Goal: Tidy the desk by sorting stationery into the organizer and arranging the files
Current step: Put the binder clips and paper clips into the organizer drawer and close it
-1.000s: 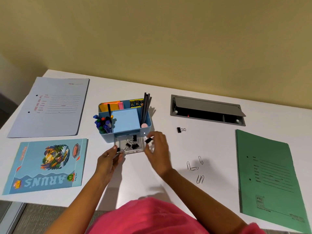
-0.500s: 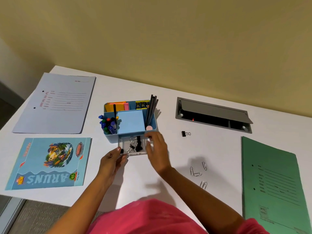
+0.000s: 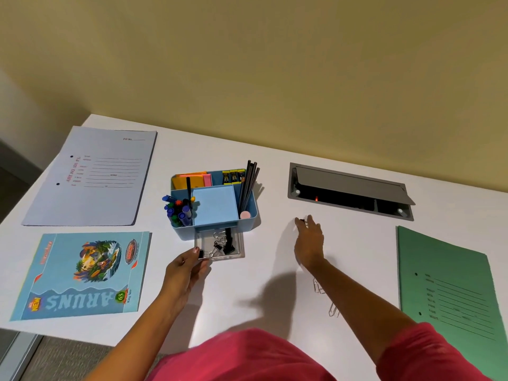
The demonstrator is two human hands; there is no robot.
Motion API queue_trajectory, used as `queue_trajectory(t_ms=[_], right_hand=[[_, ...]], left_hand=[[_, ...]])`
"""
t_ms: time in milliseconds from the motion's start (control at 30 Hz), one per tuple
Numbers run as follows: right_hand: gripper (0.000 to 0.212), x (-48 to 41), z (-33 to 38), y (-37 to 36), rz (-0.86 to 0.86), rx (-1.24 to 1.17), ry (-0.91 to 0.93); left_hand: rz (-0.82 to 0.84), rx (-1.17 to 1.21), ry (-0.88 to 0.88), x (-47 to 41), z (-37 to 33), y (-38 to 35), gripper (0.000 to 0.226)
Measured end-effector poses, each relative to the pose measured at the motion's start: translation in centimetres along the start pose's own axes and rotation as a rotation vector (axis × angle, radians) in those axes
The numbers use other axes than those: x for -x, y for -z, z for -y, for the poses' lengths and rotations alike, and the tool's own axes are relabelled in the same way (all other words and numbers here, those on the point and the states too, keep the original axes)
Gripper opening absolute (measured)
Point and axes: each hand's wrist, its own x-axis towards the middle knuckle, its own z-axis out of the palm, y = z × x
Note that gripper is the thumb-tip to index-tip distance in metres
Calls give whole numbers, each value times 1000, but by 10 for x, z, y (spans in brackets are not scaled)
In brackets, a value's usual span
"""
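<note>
Paper clips (image 3: 316,285) half hidden by the right forearm on the desk (image 3: 357,243), green file (image 3: 445,270) cut off at the edge, clear drawer (image 3: 239,243) held at its corner by the left hand (image 3: 187,270), right hand (image 3: 309,240) blurred over a black binder clip (image 3: 302,221), grasp unclear, blue organizer (image 3: 214,204) behind the drawer.

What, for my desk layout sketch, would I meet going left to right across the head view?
Grey-blue file → blue organizer → cable hatch → green file. The notebook, drawer and hands overlap these, so they are left out.
</note>
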Motion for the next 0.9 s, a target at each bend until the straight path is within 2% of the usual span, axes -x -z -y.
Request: queue_trajectory(t_ms=[167, 267, 367, 467, 600, 700, 800, 900], right_hand=[[51, 10, -10, -16, -54, -84, 107], [23, 23, -12, -14, -124, -81, 137], [11, 30, -8, -8, -152, -79, 62], [24, 33, -2, -5, -172, -184, 86], [12, 43, 31, 14, -228, -483, 150], [8, 56, 66, 27, -256, -635, 271], [5, 70, 99, 34, -294, -618, 460], [10, 78, 118, 31, -232, -589, 580]], left_hand=[[4, 7, -7, 0, 0, 0, 35], [0, 9, 0, 0, 0, 0, 34], [2, 26, 3, 1, 0, -1, 30], [4, 26, 1, 2, -1, -1, 29], [-4, 40, 2, 1, 1, 0, 33], [-2, 42, 3, 1, 1, 0, 32], [-12, 32, -1, 1, 1, -1, 29], [-24, 18, 0, 2, 1, -2, 27]])
